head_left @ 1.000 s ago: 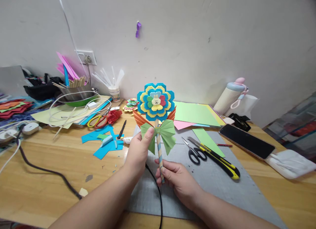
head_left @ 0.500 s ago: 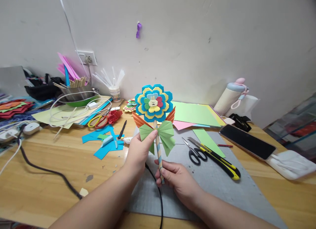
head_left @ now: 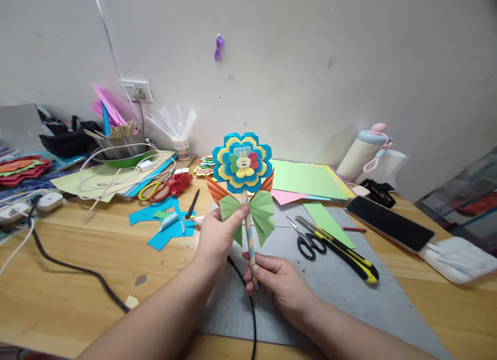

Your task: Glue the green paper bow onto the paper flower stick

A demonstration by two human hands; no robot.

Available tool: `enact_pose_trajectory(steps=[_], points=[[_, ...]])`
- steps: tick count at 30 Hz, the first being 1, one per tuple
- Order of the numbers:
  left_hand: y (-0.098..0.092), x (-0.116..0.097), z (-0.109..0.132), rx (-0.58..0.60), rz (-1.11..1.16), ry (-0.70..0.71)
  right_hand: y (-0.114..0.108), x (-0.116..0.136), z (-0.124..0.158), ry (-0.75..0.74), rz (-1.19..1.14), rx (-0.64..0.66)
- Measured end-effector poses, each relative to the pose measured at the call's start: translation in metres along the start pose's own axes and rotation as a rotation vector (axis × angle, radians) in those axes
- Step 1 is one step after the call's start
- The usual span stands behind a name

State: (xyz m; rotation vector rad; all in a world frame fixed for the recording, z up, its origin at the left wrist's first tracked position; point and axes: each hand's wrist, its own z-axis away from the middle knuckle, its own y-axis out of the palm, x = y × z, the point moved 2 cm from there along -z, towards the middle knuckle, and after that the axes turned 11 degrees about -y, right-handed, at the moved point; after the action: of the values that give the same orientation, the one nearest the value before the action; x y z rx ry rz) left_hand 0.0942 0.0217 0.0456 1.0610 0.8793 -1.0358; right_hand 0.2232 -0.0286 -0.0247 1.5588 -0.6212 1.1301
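A paper flower (head_left: pixel 243 143) with layered blue and yellow petals and a small face at its centre stands upright in front of me. Its striped stick (head_left: pixel 249 238) leans slightly. My left hand (head_left: pixel 221 230) pinches the stick at the green folded-paper bow (head_left: pixel 262 212), thumb on the bow's middle. Orange pleated paper (head_left: pixel 216 188) shows behind the bow. Around the stick's lower end, my right hand (head_left: pixel 277 280) is closed, thumb in front and fingers partly behind. Both hands are above a grey cutting mat (head_left: pixel 349 308).
Black scissors (head_left: pixel 306 246) and a yellow-black utility knife (head_left: pixel 349 254) lie right of my hands. Blue paper scraps (head_left: pixel 163 230) and a black pen (head_left: pixel 192 204) are at left. A phone (head_left: pixel 388 223) lies at far right. A black cable (head_left: pixel 252 318) crosses the mat.
The flower head has turned slightly, so its face sits a little further right. Both hands keep their hold on the stick and have hardly moved.
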Motion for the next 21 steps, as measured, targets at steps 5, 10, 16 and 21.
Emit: enact_pose_trajectory(steps=[5, 10, 16, 21], points=[[-0.002, -0.001, -0.001, 0.019, -0.014, 0.015, 0.001, 0.001, 0.0, -0.001, -0.008, -0.011], [-0.001, -0.002, -0.004, 0.012, -0.024, 0.095, -0.001, -0.002, 0.0, -0.008, -0.063, -0.067], [-0.006, 0.004, -0.011, -0.108, -0.004, 0.243, -0.005, -0.003, -0.001, -0.019, -0.099, -0.131], [-0.007, 0.003, -0.008, -0.047, -0.032, 0.312, -0.006, -0.001, -0.002, -0.03, -0.088, -0.147]])
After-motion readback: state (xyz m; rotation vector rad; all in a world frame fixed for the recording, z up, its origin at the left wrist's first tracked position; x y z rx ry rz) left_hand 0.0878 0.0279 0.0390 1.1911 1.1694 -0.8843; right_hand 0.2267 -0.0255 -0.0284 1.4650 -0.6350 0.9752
